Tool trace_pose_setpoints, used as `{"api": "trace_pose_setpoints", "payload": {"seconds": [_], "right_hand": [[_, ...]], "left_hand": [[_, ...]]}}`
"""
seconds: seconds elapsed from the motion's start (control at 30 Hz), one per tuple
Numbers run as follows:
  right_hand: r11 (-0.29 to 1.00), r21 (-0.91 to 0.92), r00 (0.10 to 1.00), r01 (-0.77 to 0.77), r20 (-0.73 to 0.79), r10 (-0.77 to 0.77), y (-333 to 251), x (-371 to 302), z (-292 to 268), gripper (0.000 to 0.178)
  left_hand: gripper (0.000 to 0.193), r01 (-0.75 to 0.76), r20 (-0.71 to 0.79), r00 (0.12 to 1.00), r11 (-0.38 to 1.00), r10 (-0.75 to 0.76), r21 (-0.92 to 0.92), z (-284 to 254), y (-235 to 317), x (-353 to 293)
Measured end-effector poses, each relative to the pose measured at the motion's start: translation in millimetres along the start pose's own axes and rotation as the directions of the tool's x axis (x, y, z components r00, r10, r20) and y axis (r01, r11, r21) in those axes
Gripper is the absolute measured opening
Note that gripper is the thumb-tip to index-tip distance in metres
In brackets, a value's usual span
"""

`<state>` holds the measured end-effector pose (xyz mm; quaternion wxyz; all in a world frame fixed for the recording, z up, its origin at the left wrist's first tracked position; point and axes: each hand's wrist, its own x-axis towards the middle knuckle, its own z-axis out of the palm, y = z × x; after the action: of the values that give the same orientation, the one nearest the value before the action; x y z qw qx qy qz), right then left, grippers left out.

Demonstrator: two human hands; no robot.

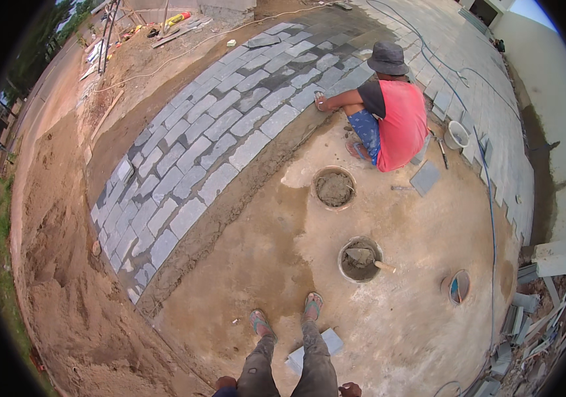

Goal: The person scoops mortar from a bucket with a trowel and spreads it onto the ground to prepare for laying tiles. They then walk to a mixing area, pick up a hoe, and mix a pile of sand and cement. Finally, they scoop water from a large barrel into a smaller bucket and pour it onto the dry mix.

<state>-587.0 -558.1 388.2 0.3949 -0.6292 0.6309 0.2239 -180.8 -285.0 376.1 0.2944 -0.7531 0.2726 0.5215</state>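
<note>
Left hand (225,382), right hand (349,390) hang empty above concrete slab (415,317); stone paving (217,132) beyond.

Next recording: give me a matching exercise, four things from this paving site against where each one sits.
Things:
1. trowel
2. loose paving slab
3. white bucket
4. blue hose

Places:
A. behind the crouching person's back
B. along the right side of the concrete
C. in the nearer mortar bucket
D. by the wearer's feet

Pairs: 1-C, 2-D, 3-A, 4-B
</note>
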Motion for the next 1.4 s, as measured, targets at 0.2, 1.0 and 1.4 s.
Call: {"api": "trace_pose_setpoints", "payload": {"seconds": [0.2,1.0,1.4], "right_hand": [[0.988,0.027,0.988,0.153,0.030,-0.154,-28,-47,20,0.030],[0.999,-0.032,1.000,-0.021,0.006,0.021,-79,-211,84,0.028],[0.683,0.717,0.990,-0.139,0.124,0.070,-179,-174,150,0.026]], "left_hand": [[0.026,-0.264,-0.201,0.957,0.919,0.211,-0.293,-8,-44,4],[0.021,-0.762,-0.207,0.511,0.551,0.834,0.339,-216,-23,-63],[0.020,-0.474,-0.131,0.517,0.410,0.846,0.779,-276,-97,-11]]}}
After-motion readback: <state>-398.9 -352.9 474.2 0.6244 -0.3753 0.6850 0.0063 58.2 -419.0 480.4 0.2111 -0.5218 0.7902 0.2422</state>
